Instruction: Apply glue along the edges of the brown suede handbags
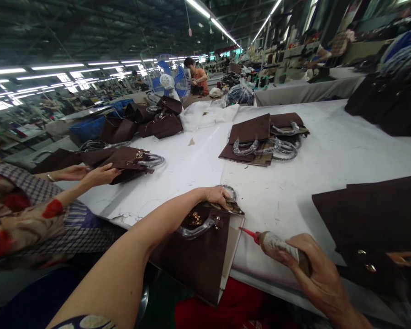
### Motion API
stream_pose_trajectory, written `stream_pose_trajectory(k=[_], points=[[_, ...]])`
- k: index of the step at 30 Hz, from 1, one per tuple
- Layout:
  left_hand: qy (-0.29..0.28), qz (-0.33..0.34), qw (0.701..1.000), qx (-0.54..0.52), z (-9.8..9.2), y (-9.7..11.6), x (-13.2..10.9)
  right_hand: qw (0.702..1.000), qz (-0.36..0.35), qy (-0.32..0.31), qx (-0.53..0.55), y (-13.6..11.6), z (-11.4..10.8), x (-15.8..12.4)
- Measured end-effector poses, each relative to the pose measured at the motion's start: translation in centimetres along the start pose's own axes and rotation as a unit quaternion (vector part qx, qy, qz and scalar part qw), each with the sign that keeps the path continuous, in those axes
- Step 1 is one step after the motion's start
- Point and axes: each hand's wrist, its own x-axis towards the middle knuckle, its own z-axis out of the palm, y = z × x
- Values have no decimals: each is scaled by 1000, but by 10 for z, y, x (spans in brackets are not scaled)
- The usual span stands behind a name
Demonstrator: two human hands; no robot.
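Observation:
A dark brown handbag with plastic-wrapped handles and gold-coloured fittings lies tilted over the table's front edge. My left hand grips its upper edge, fingers curled over the opening. Along the bag's right side a pale inner panel shows. My right hand is wrapped round a glue bottle with a red pointed nozzle. The nozzle's tip is close to the edge of the pale panel; whether it touches cannot be made out.
Partly made bags lie further back on the white table. Dark brown pieces cover the right side. At left, a co-worker's hands handle another brown bag. A blue fan stands behind more bags.

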Motion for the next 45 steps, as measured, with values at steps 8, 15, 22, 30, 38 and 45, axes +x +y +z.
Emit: stream_pose_trajectory(k=[8, 15, 22, 30, 38, 45], points=[[19, 5, 1000, 11, -1, -2, 1, 999, 30, -34, 30, -7, -4, -5], [11, 11, 1000, 17, -2, -1, 0, 999, 36, -9, 11, -7, -1, -13], [9, 8, 1000, 18, -1, 1, -1, 997, 29, -56, 36, -12, 2, -20], [7, 7, 1000, 17, -2, 1, 0, 994, 38, -68, 74, -21, 0, -30], [4, 13, 1000, 18, 1, 5, -3, 999, 28, -28, 28, -10, 3, -29], [9, 17, 1000, 20, 2, 5, -4, 1000, -5, -19, 23, -12, 0, -28]])
